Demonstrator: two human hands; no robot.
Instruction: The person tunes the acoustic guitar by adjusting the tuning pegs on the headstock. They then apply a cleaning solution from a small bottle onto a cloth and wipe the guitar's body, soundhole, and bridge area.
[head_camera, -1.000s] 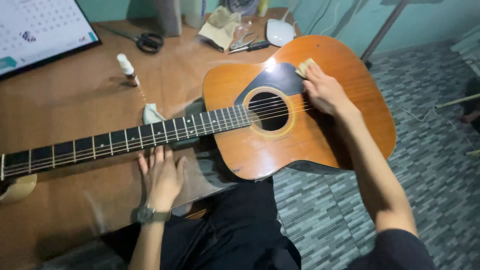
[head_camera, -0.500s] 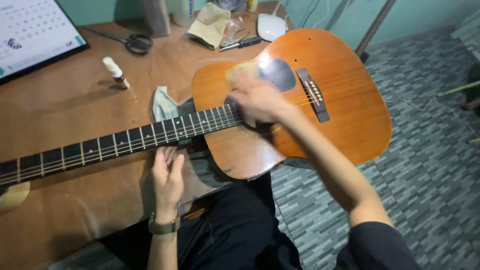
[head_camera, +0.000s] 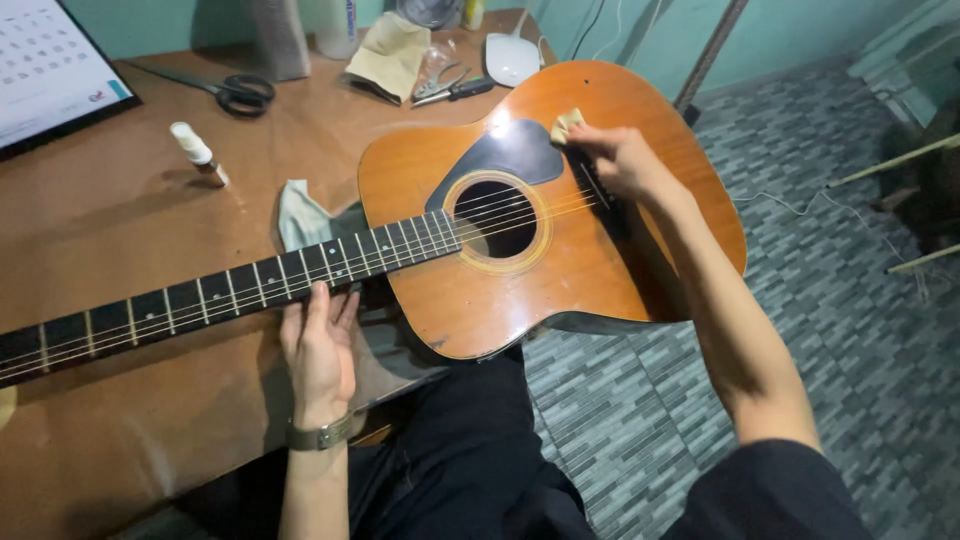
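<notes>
An orange-brown acoustic guitar (head_camera: 640, 280) lies face up, its body jutting past the table edge over my lap and its dark neck (head_camera: 200, 300) running left across the table. My right hand (head_camera: 625, 160) presses a small tan cloth pad (head_camera: 566, 124) onto the guitar top near the bridge, beside the black pickguard (head_camera: 510, 155). My left hand (head_camera: 318, 350), a watch on its wrist, rests flat with fingers apart under the neck where it joins the body, fingertips touching the neck's edge.
On the brown table (head_camera: 110, 230) are a small white-capped bottle (head_camera: 198, 153), a pale crumpled cloth (head_camera: 300, 215), black scissors (head_camera: 235, 92), pliers (head_camera: 450, 88), a tan folded cloth (head_camera: 390, 55), a white mouse (head_camera: 512, 58) and a calendar (head_camera: 50, 70). Grey brick-pattern floor (head_camera: 850, 330) lies at right.
My right hand with the pad slid from the bridge area to the upper bout left of the soundhole, then back right beside the bridge. My left hand stayed under the neck.
</notes>
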